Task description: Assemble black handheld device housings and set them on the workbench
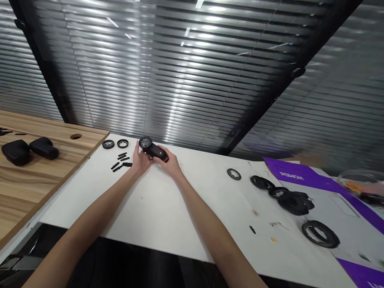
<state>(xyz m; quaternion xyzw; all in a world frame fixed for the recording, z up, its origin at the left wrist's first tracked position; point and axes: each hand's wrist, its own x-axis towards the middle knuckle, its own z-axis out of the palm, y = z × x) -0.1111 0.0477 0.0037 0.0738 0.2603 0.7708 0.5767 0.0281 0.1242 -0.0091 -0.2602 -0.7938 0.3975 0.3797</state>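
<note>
A black handheld device (154, 150) with a round, ringed head is held above the white table near its back edge. My left hand (141, 161) supports it from below and beside the round head, fingers partly hidden behind it. Around the device's lower end, my right hand (170, 161) is closed, with the thumb and fingers on the body. Two black rings, a left one (108, 144) and a right one (123, 143), lie left of my hands. Several small black strips (117, 166) are scattered just below those rings.
On the right of the white table (156, 212) lie a thin black ring (234, 174), several dark round parts (295, 203) and a larger ring (320, 234). Purple-and-white packaging (300, 176) is beyond them. Two black curved pieces (44, 148) rest on a wooden surface (39, 180) at left.
</note>
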